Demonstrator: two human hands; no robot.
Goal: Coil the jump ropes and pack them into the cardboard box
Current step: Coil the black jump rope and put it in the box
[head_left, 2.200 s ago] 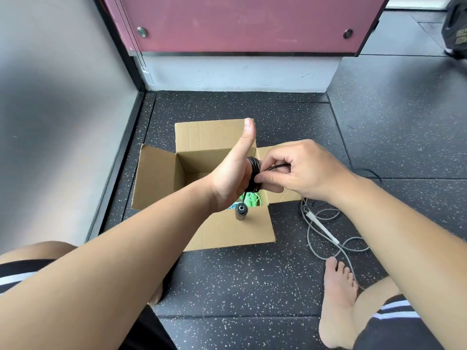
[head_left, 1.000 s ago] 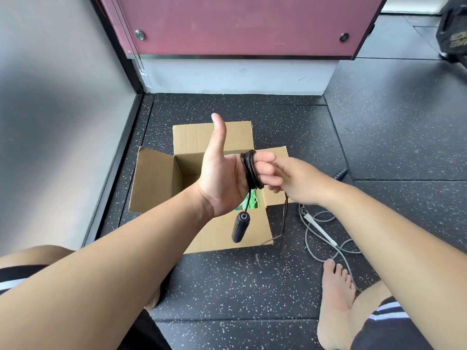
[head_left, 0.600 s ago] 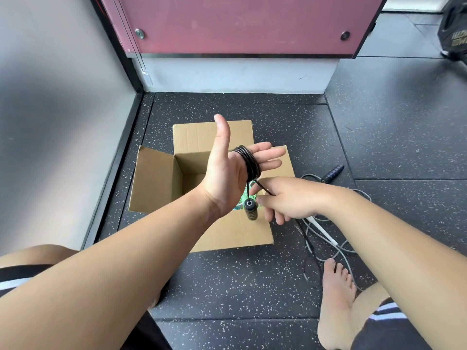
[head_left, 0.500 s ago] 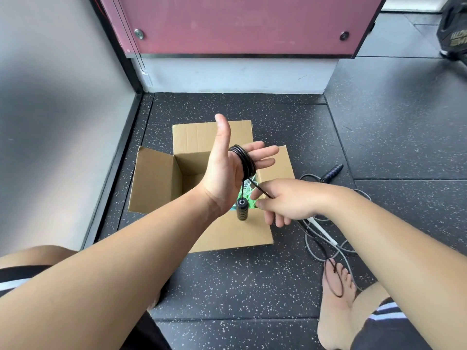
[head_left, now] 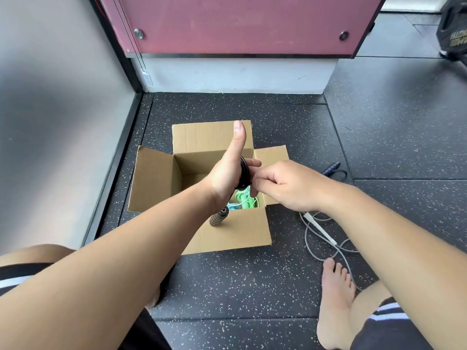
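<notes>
An open cardboard box (head_left: pixel 154 180) stands on the dark floor with green and light blue ropes (head_left: pixel 243 200) coiled inside. My left hand (head_left: pixel 227 173) hovers over the box, thumb up, with a black jump rope (head_left: pixel 244 173) wound in several turns around its fingers. One ribbed black handle (head_left: pixel 218 218) dangles below that hand. My right hand (head_left: pixel 283 185) is closed on the free end of the black rope, right beside the coil. The rope's other handle (head_left: pixel 331 168) lies on the floor to the right.
A grey jump rope with a white handle (head_left: pixel 319 229) lies loose on the floor right of the box. My bare foot (head_left: pixel 334 294) rests near it. A wall stands at the left, a maroon panel behind, and a black bag (head_left: pixel 454 29) at top right.
My right hand has risen from below the coil to beside it, laying another turn of black rope around my left fingers. The dangling handle has swung lower left.
</notes>
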